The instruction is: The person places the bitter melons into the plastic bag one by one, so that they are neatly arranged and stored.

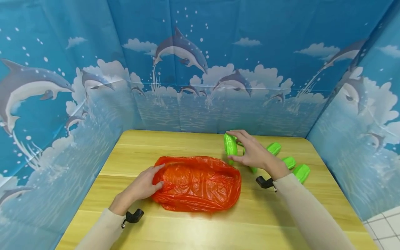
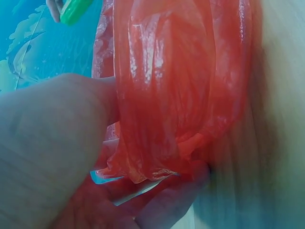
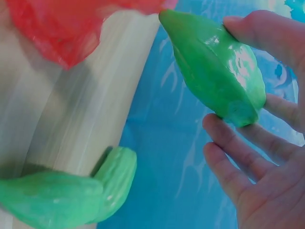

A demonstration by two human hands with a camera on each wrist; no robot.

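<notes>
Green fruit sits pinched in the right hand while the half-curled left hand grips the red bag, seemingly steadying it.

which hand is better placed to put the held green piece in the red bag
Probably the right hand: it grips the green piece near the right end of the red bag. The left hand holds the bag's left end, so it seems better suited to steadying it.

Has blue dolphin-printed sheeting on three sides. Includes a wood-grained surface catching light, plus white tiles at lower right.
</notes>
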